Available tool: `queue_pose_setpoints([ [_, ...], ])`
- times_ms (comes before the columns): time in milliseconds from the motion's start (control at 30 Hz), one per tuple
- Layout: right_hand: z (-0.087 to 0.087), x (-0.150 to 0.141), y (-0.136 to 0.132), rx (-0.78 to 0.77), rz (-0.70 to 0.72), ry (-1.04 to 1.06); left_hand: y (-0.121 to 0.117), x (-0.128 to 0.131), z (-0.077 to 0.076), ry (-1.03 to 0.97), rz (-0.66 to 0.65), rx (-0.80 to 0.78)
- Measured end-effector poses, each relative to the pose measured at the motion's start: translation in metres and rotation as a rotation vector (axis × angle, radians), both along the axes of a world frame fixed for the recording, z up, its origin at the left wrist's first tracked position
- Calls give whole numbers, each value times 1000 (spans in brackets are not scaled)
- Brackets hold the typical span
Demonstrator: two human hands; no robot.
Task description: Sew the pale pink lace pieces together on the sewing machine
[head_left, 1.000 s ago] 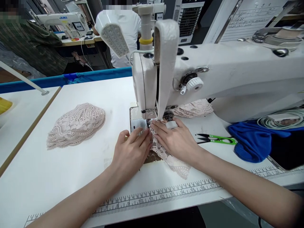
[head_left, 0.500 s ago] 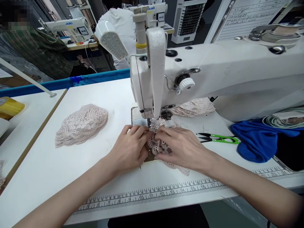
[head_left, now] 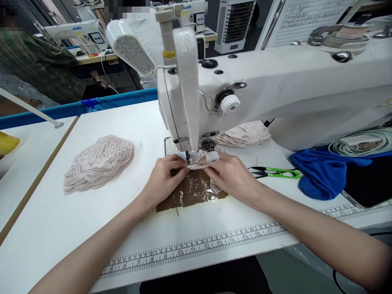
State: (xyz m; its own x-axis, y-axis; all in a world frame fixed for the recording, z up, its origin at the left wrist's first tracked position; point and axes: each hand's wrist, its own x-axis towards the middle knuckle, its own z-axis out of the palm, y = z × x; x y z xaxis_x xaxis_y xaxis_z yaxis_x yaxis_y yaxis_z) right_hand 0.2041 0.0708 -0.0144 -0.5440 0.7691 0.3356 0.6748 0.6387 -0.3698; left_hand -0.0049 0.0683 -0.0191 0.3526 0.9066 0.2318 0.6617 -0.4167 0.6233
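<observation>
A pale pink lace piece point(head_left: 197, 166) lies under the needle area of a white sewing machine point(head_left: 190, 94). Its near edge is stretched between my two hands. My left hand point(head_left: 167, 175) pinches the edge just left of the presser foot point(head_left: 188, 156). On the other side, my right hand point(head_left: 229, 173) grips the lace, part of which hangs below its fingers. Brown tape point(head_left: 190, 190) on the table shows beneath my hands. Part of the lace is hidden behind my right fingers and the machine head.
A lace stack point(head_left: 99, 163) lies at left, another lace pile point(head_left: 245, 134) behind the needle. Green-handled thread snips point(head_left: 275, 172), a blue cloth point(head_left: 321, 175) and a dark phone-like object point(head_left: 367, 183) lie at right. A printed ruler point(head_left: 196, 249) runs along the front edge. Two people sit beyond.
The lace near me has been drawn up and straightened between my hands, uncovering the brown tape. My hands have moved slightly apart. The whole view has shifted a little.
</observation>
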Motion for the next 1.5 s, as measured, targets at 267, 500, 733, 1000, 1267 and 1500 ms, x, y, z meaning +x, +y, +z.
queue_pose_setpoints([
  [267, -1, 0, -5, 287, 128, -53, -17, -4, -2, 333, -130, 424],
  [500, -5, -2, -10, 338, 213, -131, -46, 8, 0, 598, -117, 638],
  [733, -7, -3, -9, 363, 222, -140, -47, 8, 2, 612, -115, 624],
  [1000, -11, -4, -7, 397, 215, -146, -42, 6, 3, 572, -98, 619],
  [1267, -12, -5, 1, 420, 199, -226, -33, 4, 0, 585, -80, 625],
  [1500, -12, -6, 4, 453, 166, -247, -30, 2, -1, 590, -61, 628],
])
